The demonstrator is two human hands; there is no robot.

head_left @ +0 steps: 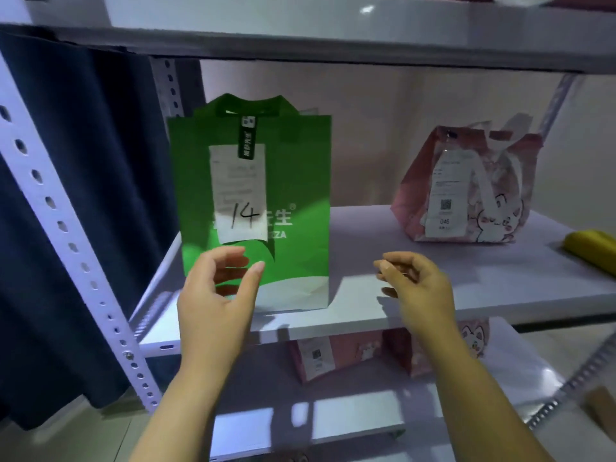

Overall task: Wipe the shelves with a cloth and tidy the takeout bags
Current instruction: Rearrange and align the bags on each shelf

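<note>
Head view, read left to right.

- Far left: dark curtain point(83, 161) behind the perforated upright point(56, 221) of the rack.
- Green bag point(293, 181): stands upright at the left end of the middle shelf point(366, 235), near the front edge, broad face towards the camera. Long axis vertical, handles up. The receipt point(238, 191) on its face is marked "14".
- Left grip point(216, 288): raised in front of the bag's lower left corner. Thumb and fingers are loosely curved with a gap between them, and it holds nothing. Cannot tell whether the fingertips touch the bag face or hang just short of it.
- Right grip point(413, 285): off the bag's right edge, over the front of the shelf, apart from the bag. Fingers are loosely curled and it holds nothing.
- Pink bag point(413, 191): further right and further back on the same shelf, upright, well apart from both grips.
- Yellow object point(593, 251): at the right frame edge, on the shelf. Possibly the cloth, but too little shows to say.
- Lower shelf: more pink bags point(336, 358), partly hidden.

Judgement: the key relation is that the green bag sits between the two grips, ahead of them and slightly left. The left grip is nearer and already over its face. The right must travel left to meet the far side. Squaring up a tall bag likely calls for contact low on both sides, since a one-sided push high up could tip it.
</note>
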